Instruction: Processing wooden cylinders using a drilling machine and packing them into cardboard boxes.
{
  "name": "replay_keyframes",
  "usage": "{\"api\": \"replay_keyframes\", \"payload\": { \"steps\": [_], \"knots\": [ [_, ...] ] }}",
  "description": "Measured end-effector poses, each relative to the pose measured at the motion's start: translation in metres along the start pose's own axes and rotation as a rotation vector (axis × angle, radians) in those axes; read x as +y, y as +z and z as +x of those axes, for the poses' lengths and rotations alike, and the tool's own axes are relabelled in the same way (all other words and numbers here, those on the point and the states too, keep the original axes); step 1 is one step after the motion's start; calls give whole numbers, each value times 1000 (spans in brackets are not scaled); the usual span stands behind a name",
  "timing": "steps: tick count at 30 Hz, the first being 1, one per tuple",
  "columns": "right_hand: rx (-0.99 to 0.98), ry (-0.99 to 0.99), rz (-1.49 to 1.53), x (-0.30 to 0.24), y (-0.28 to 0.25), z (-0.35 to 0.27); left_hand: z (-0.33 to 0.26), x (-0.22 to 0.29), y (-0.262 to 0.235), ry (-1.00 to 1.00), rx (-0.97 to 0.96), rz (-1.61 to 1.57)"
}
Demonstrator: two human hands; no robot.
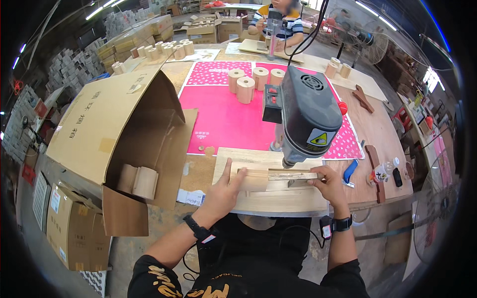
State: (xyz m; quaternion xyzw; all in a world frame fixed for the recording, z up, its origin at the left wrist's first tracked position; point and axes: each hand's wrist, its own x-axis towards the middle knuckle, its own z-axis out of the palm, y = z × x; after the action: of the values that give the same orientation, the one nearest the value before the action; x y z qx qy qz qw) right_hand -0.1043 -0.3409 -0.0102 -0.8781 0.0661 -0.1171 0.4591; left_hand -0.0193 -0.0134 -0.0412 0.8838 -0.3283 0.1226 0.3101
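Observation:
Below the chuck of a bench drill press (310, 111), a pale wooden cylinder (254, 182) lies on its side on a light wooden board (226, 161). My left hand (221, 192) is closed round its left end, fingers along the top and side. A slim bar (295, 176) extends rightward from the cylinder, and its right end is pinched between the thumb and fingers of my right hand (329, 185). Whether the bar enters the cylinder cannot be made out. The chuck (288, 163) hangs just above and behind the bar.
An open cardboard box (99, 114) on the left holds wooden cylinders (145, 183). Several more cylinders (245, 90) stand on a pink mat (223, 114). To the right lie a blue-handled tool (350, 171) and a bottle (385, 171). A person (283, 25) works across the table.

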Motion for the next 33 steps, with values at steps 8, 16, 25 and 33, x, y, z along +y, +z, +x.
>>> {"api": "replay_keyframes", "payload": {
  "steps": [8, 16, 25, 33],
  "knots": [
    [35, 130, 170, 26, -4, 4, -4, 3, 10, 47, 21, 22],
    [96, 128, 143, 23, 0, -1, -5, 12, 15, 23, 28, 85],
    [24, 182, 264, 15, -2, 4, 1, 15, 26, 100, 50, -83],
    [87, 133, 184, 7, 31, 1, 6, 42, 60, -29, 184, -375]
  ]
}}
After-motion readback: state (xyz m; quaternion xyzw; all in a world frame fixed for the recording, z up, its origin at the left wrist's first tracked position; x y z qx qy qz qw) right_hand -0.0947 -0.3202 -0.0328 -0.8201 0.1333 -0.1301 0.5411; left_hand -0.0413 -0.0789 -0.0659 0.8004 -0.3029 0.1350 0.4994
